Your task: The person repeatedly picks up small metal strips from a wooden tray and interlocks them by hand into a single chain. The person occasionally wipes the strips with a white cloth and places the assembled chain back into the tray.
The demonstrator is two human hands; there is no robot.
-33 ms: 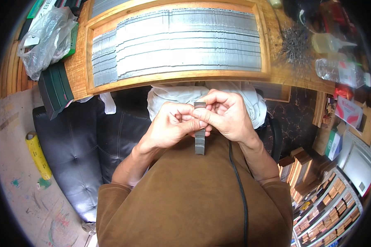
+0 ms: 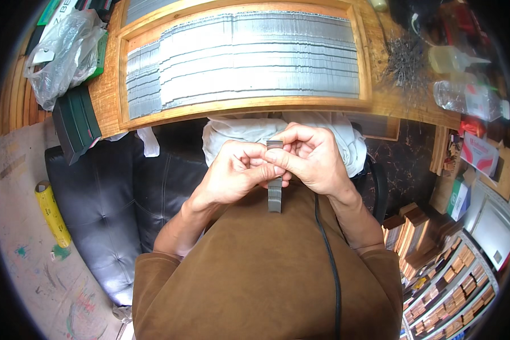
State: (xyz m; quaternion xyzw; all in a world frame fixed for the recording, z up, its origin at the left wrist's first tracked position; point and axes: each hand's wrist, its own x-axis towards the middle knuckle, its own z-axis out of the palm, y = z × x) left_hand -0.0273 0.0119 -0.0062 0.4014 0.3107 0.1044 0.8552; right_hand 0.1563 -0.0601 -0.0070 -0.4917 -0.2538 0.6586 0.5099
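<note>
In front of my chest, a narrow stack of thin grey metal pieces [image 2: 274,198] runs lengthwise, its lower end close to my brown shirt. My left hand [image 2: 236,170] is closed on its middle, thumb across the front. Just above and to the right, my right hand [image 2: 317,158] pinches the upper part between thumb and fingers. The two thumbs lie close together over the stack and hide part of it. Beyond my hands, a wooden tray [image 2: 249,106] on the table is filled with rows of similar thin grey metal pieces.
Left of the tray are a clear plastic bag [image 2: 68,56] and a dark green box [image 2: 76,124]. A heap of thin metal bits [image 2: 405,62] and plastic bottles [image 2: 470,99] lie to the right. A black padded seat [image 2: 107,198] is at my left; a rack of wooden blocks [image 2: 453,289] stands lower right.
</note>
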